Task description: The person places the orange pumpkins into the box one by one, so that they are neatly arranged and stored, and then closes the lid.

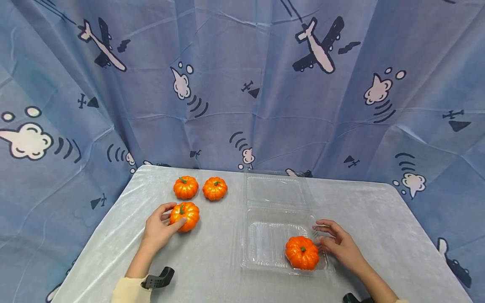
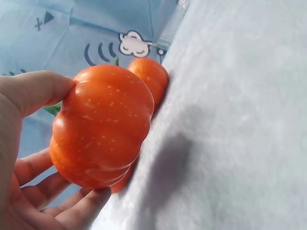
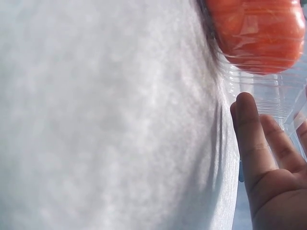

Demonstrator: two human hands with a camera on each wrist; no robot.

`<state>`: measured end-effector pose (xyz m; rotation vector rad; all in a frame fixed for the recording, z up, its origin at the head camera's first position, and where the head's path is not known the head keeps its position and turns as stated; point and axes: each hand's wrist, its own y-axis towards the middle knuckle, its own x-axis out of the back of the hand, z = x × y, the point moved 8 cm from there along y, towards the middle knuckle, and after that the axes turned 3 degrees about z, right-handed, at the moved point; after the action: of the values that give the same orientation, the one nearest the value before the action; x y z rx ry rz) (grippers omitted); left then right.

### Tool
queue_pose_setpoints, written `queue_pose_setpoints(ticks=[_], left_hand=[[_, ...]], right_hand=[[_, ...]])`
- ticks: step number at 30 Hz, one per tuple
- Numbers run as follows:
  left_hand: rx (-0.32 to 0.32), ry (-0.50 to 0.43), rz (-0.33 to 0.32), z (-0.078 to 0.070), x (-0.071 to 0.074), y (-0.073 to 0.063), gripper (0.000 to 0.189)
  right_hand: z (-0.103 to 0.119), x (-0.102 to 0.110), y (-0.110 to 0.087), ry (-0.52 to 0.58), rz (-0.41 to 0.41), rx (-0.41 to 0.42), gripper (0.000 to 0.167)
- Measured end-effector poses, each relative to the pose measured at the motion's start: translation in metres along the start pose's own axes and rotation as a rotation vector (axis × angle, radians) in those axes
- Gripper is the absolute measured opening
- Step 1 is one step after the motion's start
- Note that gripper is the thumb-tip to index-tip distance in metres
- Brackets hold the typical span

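Observation:
In my left hand point(image 1: 158, 228) is a small orange pumpkin point(image 1: 185, 216) with a green stem, pinched between thumb and fingers. The left wrist view shows this pumpkin point(image 2: 103, 127) above the cloth, its shadow falling to one side. My right hand point(image 1: 338, 243) is at the right wall of a clear plastic clamshell box point(image 1: 261, 267), fingers fairly straight and right beside the plastic. Inside the box, in the near right corner, sits another orange pumpkin point(image 1: 302, 253). The right wrist view shows that pumpkin point(image 3: 261, 36) through the ribbed wall, with the right-hand fingers point(image 3: 249, 127) below it.
Two more orange pumpkins point(image 1: 185, 187) stand side by side behind the left hand. The box's lid point(image 1: 275, 190) lies folded back toward the far edge. A pale cloth covers the table point(image 1: 212, 261), and a blue curtain point(image 1: 227, 84) with printed planes hangs behind it.

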<state>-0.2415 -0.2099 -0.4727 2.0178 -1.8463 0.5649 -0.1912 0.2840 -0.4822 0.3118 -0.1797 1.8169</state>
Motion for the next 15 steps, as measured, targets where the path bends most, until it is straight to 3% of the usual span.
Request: queue_pose_setpoints(ticks=[15], left_hand=[[-0.122, -0.018, 0.014, -0.044, -0.013, -0.013, 0.052]], right_hand=[[-0.003, 0.001, 0.000, -0.011, -0.009, -0.033, 0.046]])
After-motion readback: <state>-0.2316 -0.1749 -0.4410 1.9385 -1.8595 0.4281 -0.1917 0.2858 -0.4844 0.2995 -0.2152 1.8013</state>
